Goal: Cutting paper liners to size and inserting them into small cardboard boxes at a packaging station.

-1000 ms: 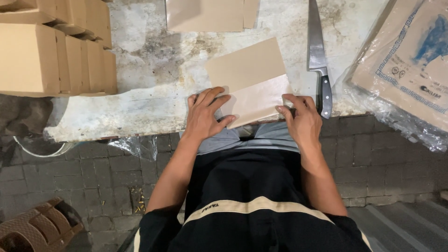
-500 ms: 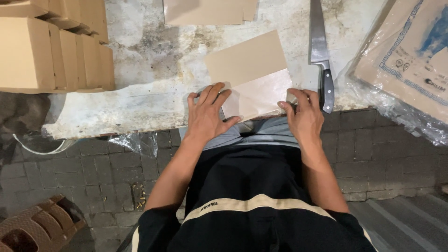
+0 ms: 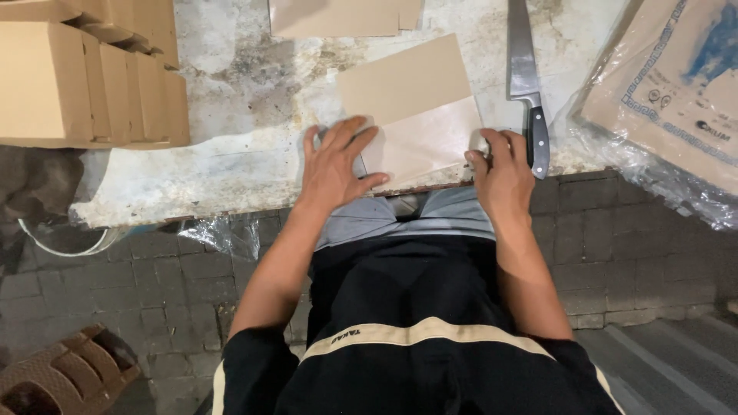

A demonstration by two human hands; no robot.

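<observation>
A flat brown cardboard sheet (image 3: 411, 107) lies on the worn white table (image 3: 231, 161), its near part folded over and paler. My left hand (image 3: 334, 165) presses flat on the sheet's near left corner, fingers spread. My right hand (image 3: 503, 165) rests on the sheet's near right corner at the table edge, fingers curled down. A kitchen knife (image 3: 526, 84) with a black handle lies just right of my right hand, blade pointing away from me.
Folded cardboard boxes (image 3: 84, 77) stand in a row at the table's left. More flat cardboard (image 3: 338, 15) lies at the far edge. A plastic-wrapped cardboard bundle (image 3: 676, 92) sits at the right. A brown plastic stool (image 3: 54, 376) is on the brick floor.
Both hands stay on the sheet's near corners. The view has shifted slightly, and my right hand has edged a little toward the knife handle.
</observation>
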